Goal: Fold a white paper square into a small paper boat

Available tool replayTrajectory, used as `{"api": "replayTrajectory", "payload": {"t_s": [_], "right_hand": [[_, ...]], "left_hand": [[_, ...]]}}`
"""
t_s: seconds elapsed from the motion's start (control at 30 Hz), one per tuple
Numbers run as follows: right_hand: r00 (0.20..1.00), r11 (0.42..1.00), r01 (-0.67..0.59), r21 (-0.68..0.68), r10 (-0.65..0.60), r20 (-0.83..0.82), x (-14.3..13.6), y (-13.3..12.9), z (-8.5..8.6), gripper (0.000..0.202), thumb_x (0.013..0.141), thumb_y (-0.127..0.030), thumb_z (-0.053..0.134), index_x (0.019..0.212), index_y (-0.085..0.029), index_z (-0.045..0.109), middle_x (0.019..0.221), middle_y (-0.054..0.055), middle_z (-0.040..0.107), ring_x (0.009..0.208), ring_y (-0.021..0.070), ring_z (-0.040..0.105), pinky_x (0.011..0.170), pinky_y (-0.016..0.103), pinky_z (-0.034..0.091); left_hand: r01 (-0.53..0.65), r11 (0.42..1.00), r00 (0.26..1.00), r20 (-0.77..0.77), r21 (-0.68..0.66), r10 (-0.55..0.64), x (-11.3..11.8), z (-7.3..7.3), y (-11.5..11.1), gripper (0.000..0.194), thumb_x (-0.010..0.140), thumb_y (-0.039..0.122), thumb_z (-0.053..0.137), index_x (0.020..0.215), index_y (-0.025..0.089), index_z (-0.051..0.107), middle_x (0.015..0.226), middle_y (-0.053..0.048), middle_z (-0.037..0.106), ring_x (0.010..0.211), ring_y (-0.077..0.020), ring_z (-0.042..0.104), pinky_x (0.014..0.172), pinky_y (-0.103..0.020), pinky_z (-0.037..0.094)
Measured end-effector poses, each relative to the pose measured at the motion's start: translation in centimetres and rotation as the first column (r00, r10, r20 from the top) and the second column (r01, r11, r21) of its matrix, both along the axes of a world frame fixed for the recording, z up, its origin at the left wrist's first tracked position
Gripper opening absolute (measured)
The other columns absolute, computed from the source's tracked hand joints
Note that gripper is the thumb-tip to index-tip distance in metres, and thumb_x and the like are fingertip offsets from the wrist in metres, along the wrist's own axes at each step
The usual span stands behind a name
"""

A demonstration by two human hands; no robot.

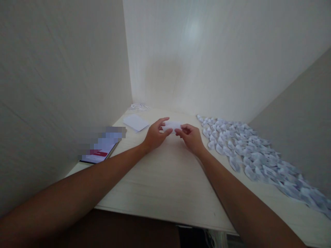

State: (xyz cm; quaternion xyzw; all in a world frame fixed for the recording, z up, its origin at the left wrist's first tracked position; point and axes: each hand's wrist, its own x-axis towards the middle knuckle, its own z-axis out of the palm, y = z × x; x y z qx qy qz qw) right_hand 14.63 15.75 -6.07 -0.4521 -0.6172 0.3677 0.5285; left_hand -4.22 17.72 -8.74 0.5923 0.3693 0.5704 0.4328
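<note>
A small white piece of paper [172, 126] is stretched between my two hands, just above the middle of the table. My left hand [157, 132] grips its left end between thumb and fingers. At the right end, my right hand [190, 135] pinches the paper with thumb and forefinger. Beyond my left hand lies a flat white stack of paper sheets [135, 122]. To the right of my right hand spreads a long bed of small folded white paper pieces [248, 151].
A phone or tablet [100, 151] with a partly blurred screen lies at the table's left edge. Thin white strips [139, 106] sit in the far left corner. Pale walls [207, 62] enclose the table [155, 186] on the left, back and right.
</note>
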Motion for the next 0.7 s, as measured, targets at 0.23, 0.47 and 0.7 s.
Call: {"api": "replayTrajectory", "payload": {"t_s": [0.23,0.47,0.7], "right_hand": [[0.983,0.998,0.035,-0.042,-0.042,-0.181,-0.4,-0.2,0.2,0.065,0.060,-0.045,0.098,0.110,-0.025,0.059,0.076,-0.002,0.074,0.065,0.0152,0.065,0.065,0.029,0.050],[0.960,0.988,0.101,-0.120,-0.128,-0.250,-0.4,-0.3,0.3,0.056,0.062,-0.039,0.093,0.108,-0.021,0.068,0.078,-0.001,0.074,0.068,0.0135,0.060,0.064,0.028,0.043],[0.982,0.982,-0.011,-0.190,-0.025,-0.187,-0.5,-0.5,0.1,0.046,0.064,-0.042,0.091,0.099,-0.021,0.070,0.081,0.001,0.077,0.071,0.0151,0.067,0.063,0.028,0.047]], "left_hand": [[0.094,0.995,0.994,0.068,-0.046,-0.091,-0.1,0.4,-0.2,0.048,0.072,0.044,0.091,0.103,0.013,0.071,0.089,-0.006,0.074,0.074,-0.0168,0.074,0.062,-0.029,0.066],[0.215,0.969,0.972,0.121,-0.119,-0.201,0.1,0.7,-0.8,0.054,0.067,0.046,0.096,0.103,0.013,0.071,0.085,-0.007,0.081,0.075,-0.0205,0.078,0.063,-0.032,0.068],[0.207,0.960,0.968,0.184,-0.188,-0.172,-0.1,1.2,-1.0,0.049,0.064,0.048,0.097,0.087,0.011,0.074,0.086,-0.009,0.081,0.079,-0.0212,0.078,0.073,-0.038,0.071]]}}
